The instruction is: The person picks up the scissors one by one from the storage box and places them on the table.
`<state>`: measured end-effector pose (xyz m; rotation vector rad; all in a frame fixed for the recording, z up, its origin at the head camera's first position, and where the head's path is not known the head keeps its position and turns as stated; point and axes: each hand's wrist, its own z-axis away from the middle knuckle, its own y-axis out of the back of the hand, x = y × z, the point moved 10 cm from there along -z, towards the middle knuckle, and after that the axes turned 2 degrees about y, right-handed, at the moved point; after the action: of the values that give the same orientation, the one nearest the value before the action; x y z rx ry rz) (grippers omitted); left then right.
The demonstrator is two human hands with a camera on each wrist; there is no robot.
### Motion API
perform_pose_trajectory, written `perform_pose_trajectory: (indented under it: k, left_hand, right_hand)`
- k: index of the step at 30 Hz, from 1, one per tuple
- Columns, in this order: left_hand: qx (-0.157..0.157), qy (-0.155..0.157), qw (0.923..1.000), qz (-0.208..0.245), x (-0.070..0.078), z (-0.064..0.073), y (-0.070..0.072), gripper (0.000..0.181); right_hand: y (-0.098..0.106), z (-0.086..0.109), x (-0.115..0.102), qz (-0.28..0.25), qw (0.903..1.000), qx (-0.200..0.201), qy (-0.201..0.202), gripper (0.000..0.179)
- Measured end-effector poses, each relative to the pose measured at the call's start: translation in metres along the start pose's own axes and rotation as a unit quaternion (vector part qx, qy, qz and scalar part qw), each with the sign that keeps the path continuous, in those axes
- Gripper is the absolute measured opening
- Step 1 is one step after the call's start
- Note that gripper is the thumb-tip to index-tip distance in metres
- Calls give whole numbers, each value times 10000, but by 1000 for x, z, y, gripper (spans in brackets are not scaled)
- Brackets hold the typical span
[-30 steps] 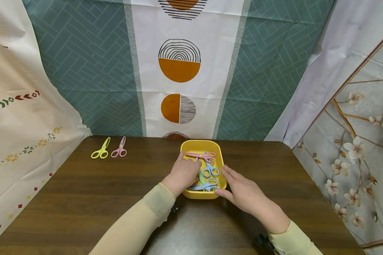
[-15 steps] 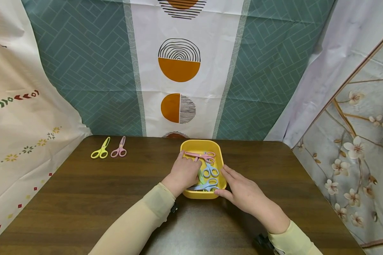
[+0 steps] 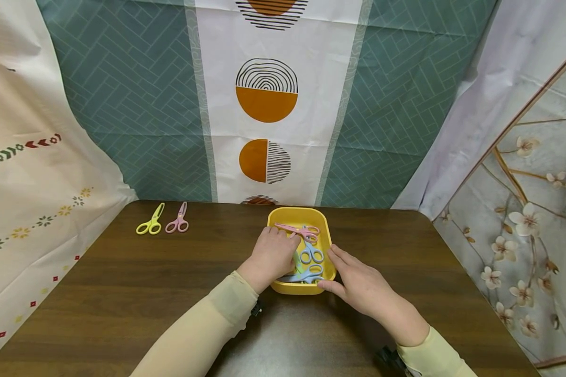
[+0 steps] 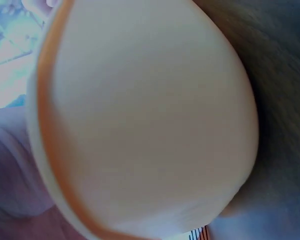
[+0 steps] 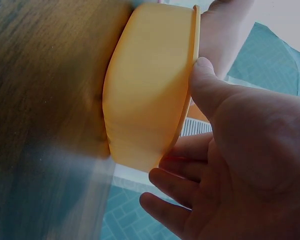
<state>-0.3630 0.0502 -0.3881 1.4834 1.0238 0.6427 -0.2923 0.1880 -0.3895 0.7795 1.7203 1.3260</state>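
A yellow plastic box (image 3: 323, 222) stands on the table with several scissors inside: pink scissors (image 3: 306, 231), blue scissors (image 3: 312, 255), more blue scissors (image 3: 313, 272) and something light green (image 3: 297, 261). My left hand (image 3: 272, 255) reaches over the box's left wall, fingers down among the scissors. Its fingertips are hidden, so whether they pinch anything does not show. My right hand (image 3: 360, 283) lies against the right side, thumb on the rim near the front corner, fingers loosely extended along the wall, as the right wrist view shows. The box's outer wall (image 4: 150, 110) fills the left wrist view.
Yellow scissors (image 3: 150, 220) and pink scissors (image 3: 177, 219) lie side by side at the table's back left. The brown wooden table (image 3: 170, 293) ends at a patterned cloth (image 3: 382, 131) behind, with more cloth hanging on both sides.
The left hand's fingers have shifted slightly in the box, and a small pink piece beside them is now mostly covered. My right hand stays at the rim.
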Motion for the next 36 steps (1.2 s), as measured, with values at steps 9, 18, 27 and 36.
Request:
perform_pose_trajectory:
  k: [9, 18, 27, 36]
  left_hand:
    - [-91, 26, 9998, 181, -2, 8, 8, 45]
    - [-202, -29, 9995, 239, -4, 16, 16, 43]
    - [216, -22, 9993, 299, -8, 27, 32, 44]
    - [1013, -95, 9939, 415, -17, 43, 48, 41]
  right_hand:
    - [0, 0, 2, -9, 10000, -31, -47, 85]
    - [-2, 0, 3, -33, 9998, -137, -141, 87]
    - [-4, 0, 3, -61, 9996, -193, -210, 87]
    - [-3, -1, 3, -35, 9997, -174, -183, 88]
